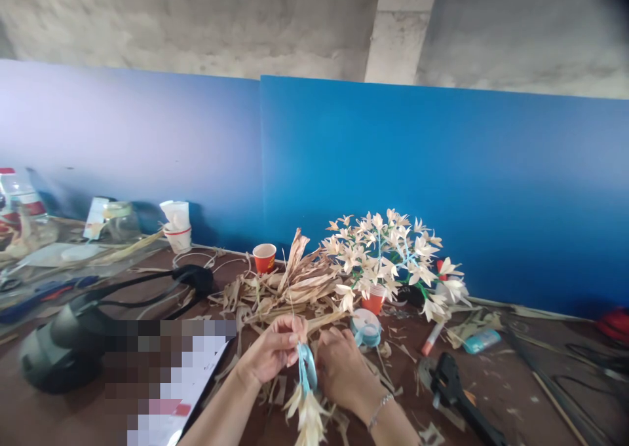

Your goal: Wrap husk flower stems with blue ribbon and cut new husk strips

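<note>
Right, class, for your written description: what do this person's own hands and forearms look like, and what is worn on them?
Both the left hand and the right hand are ungloved, and no sleeves show on the forearms in view. A slim, silvery bracelet circles the right wrist; none is visible on the left.
</note>
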Motion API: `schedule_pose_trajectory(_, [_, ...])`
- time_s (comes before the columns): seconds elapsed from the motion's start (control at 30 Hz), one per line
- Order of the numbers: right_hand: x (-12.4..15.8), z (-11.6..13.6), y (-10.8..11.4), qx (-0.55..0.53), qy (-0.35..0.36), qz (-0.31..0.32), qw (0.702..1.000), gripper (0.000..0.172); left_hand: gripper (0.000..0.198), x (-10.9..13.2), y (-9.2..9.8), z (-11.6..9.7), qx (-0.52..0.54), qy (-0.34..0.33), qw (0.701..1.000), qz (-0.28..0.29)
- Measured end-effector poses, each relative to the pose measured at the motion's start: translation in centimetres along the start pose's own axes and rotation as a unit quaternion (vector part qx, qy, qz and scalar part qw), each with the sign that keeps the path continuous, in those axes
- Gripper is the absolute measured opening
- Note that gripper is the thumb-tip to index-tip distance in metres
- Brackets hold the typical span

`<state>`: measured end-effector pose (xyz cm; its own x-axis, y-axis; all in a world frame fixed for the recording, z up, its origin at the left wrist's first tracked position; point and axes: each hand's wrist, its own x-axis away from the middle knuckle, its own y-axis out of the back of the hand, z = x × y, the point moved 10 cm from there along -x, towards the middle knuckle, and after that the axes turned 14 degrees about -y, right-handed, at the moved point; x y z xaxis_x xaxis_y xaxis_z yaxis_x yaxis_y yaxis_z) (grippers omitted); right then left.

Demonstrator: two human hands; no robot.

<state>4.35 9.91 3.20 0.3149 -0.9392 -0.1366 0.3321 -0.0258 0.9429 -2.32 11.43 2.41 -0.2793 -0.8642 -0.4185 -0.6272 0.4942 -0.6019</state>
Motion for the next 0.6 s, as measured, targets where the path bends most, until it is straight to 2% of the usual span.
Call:
schedule_pose_trajectory(0.1, [-0.3, -0.6, 1.1, -0.026, -0.007, -0.012, 1.0, 0.012, 0.025, 0.0, 0.1, 0.0, -0.018, -0.001, 1.0, -0.007])
schedule_pose_trajectory(0.2, [-0.8, -2.1, 2.6, -0.097, -0.065, -0.023, 0.993, 0.013, 0.026, -0.1, 0.2, 0.0, -0.033, -0.006, 0.999, -0.014])
schedule_pose_trajectory(0.33, [-0.8, -2.5, 4.0, -0.304, -0.087, -0.011, 0.949, 0.016, 0.023, -0.2, 0.8, 0.6, -0.066, 0.016, 0.997, -0.041])
schedule_pose_trajectory(0.4, [-0.6, -2.3, 4.5, -0.347, -0.084, -0.017, 0.934, 0.016, 0.024, -0.1, 1.3, 0.9, -0.087, 0.031, 0.994, -0.059])
schedule_pose_trajectory(0.47, [-0.3, -2.3, 5.4, -0.307, -0.09, -0.056, 0.946, 0.015, 0.023, -0.1, 1.7, 1.3, -0.11, 0.046, 0.991, -0.067])
schedule_pose_trajectory(0.6, [0.6, -2.4, 7.0, -0.143, -0.097, -0.141, 0.975, 0.014, 0.019, 0.0, 2.2, 1.8, -0.149, 0.074, 0.984, -0.066])
